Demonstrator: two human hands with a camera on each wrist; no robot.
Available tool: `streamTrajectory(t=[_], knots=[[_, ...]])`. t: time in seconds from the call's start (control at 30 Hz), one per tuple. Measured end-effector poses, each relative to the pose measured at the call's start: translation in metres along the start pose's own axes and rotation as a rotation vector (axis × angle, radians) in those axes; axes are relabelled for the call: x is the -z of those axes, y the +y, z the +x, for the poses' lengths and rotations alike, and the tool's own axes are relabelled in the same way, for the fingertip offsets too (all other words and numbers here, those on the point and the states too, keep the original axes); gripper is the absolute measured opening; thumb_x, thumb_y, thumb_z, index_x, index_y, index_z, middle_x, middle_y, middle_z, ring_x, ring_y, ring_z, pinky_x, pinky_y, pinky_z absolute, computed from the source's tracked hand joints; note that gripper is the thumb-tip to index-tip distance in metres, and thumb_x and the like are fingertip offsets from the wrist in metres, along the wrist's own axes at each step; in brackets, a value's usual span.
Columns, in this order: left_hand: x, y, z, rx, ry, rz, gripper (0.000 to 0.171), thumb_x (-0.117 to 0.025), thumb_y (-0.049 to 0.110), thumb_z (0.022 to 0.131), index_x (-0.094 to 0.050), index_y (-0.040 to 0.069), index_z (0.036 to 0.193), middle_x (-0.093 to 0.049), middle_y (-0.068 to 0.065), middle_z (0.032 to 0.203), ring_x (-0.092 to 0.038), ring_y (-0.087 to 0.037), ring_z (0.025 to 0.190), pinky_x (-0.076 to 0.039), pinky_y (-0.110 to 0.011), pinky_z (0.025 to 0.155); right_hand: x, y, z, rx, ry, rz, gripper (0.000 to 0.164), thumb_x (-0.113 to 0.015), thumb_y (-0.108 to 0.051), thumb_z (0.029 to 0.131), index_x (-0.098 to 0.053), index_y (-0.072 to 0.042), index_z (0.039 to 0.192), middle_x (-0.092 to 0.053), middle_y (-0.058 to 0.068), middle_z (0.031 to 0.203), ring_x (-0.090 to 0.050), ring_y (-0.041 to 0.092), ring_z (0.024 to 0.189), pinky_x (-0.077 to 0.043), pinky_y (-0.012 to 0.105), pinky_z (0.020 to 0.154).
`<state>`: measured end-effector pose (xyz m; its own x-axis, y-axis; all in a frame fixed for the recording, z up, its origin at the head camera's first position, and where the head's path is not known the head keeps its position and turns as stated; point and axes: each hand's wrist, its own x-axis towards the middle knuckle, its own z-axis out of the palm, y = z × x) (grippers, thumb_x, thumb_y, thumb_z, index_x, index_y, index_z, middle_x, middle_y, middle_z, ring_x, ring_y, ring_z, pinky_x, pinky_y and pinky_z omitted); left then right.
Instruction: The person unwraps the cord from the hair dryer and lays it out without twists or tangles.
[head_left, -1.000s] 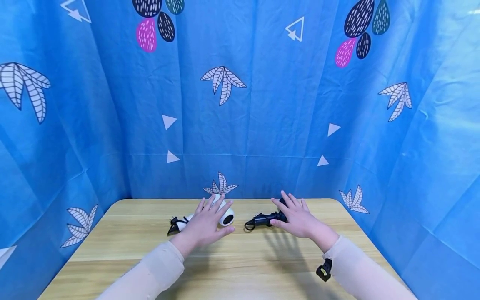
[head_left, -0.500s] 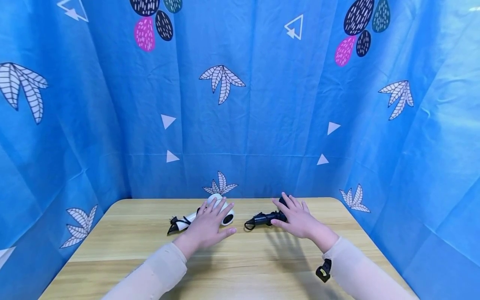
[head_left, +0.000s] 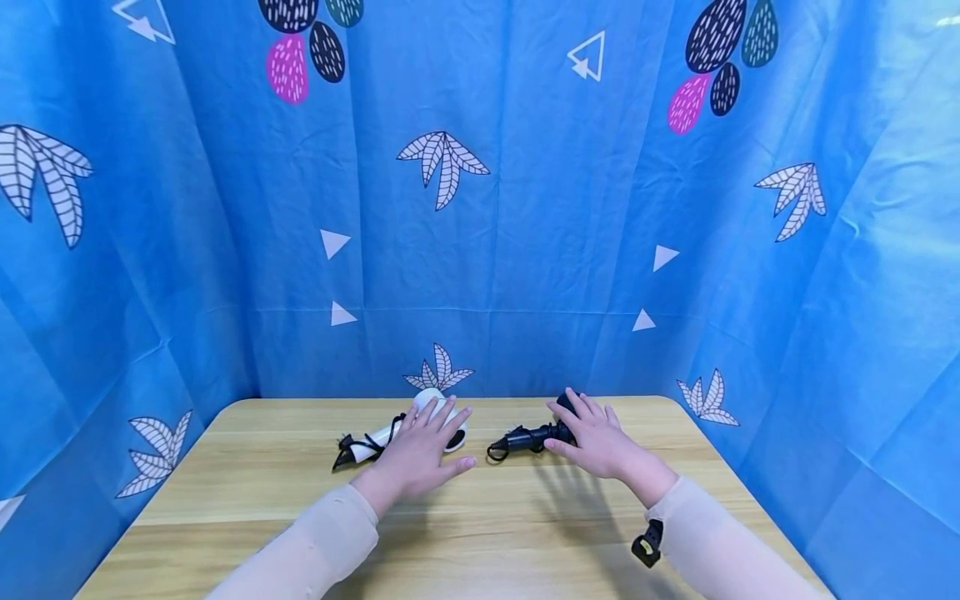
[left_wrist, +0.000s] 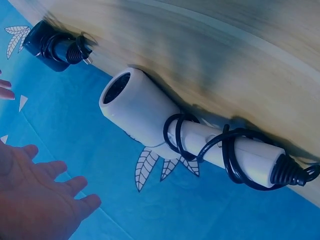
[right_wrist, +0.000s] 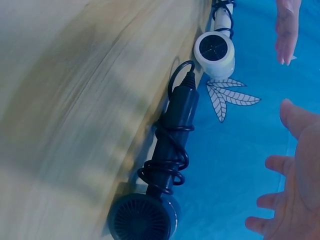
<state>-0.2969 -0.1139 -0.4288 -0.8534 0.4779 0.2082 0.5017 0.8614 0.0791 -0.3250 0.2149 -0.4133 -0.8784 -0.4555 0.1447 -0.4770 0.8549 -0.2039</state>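
Observation:
My left hand (head_left: 418, 454), fingers spread, hovers over the white hair dryer (head_left: 366, 450) at the back of the table and covers part of it in the head view. The left wrist view shows this white hair dryer (left_wrist: 145, 107) lying on its side, a black cord wound round its handle, apart from the palm. To the right, my spread right hand (head_left: 597, 440) is over a black hair dryer (head_left: 525, 439). In the right wrist view the black hair dryer (right_wrist: 175, 117) has its cord coiled round the handle, with the fingers clear of it. Neither hand holds anything.
The wooden table (head_left: 480, 517) has rounded back corners. Blue patterned curtains (head_left: 495, 208) hang behind it and on both sides. A black watch-like band (head_left: 648, 542) is at the right sleeve's cuff. Both hands cast shadows on the tabletop.
My left hand has drifted slightly to the right, showing more of the white hair dryer's handle and cord. The right hand has hardly moved, and both hair dryers lie where they were.

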Motion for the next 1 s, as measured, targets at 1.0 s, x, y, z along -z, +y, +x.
streamTrajectory(t=[1.0], knots=[[-0.018, 0.01, 0.015, -0.013, -0.025, -0.108, 0.08, -0.034, 0.072, 0.097, -0.023, 0.024, 0.16, -0.019, -0.008, 0.165, -0.017, -0.036, 0.15, -0.012, -0.06, 0.119, -0.014, 0.012, 0.01, -0.02, 0.026, 0.037, 0.07, -0.048, -0.059, 0.099, -0.039, -0.017, 0.154, -0.022, 0.023, 0.161, -0.019, 0.051, 0.145, -0.011, 0.076, 0.109]])
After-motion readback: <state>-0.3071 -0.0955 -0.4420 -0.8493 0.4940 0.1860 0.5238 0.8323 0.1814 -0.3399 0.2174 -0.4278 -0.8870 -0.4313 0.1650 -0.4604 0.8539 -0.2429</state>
